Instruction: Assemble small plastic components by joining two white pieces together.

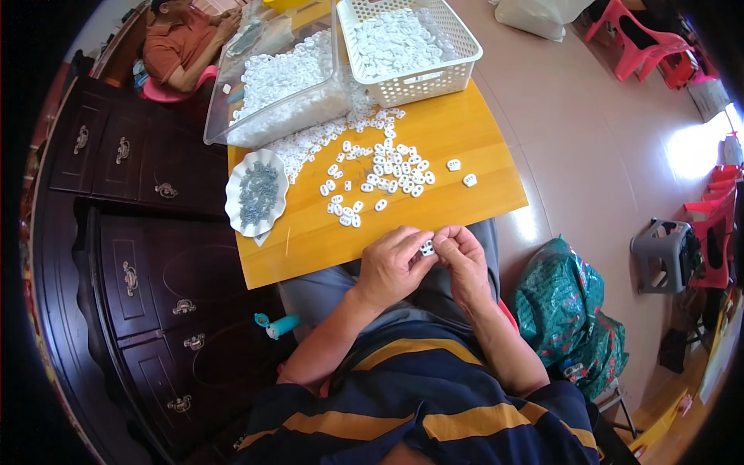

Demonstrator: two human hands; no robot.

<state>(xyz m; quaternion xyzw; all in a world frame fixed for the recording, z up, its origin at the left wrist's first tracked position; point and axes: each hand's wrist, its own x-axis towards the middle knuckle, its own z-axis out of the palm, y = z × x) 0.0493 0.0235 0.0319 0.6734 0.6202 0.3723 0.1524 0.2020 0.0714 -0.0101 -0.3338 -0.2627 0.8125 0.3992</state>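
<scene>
Just past the table's near edge, above my lap, my left hand point(394, 263) pinches a small white plastic piece point(427, 248) with dark holes. Against its other side, the thumb and fingertips of my right hand point(465, 260) are pressed together; what they grip is too small to make out. Similar white pieces point(395, 170) lie loose in a cluster on the yellow wooden table point(310, 252). Two more pieces point(470, 180) sit apart at the right. At the table's left edge, a scalloped white dish point(232, 203) holds many small grey metallic bits point(259, 192).
A clear plastic bin point(218, 116) and a white perforated basket point(422, 87), both full of white pieces, stand at the back. Dark drawers point(155, 271) line the left. Another person point(178, 46) sits at the far left. A green bag point(562, 298) stands on the right.
</scene>
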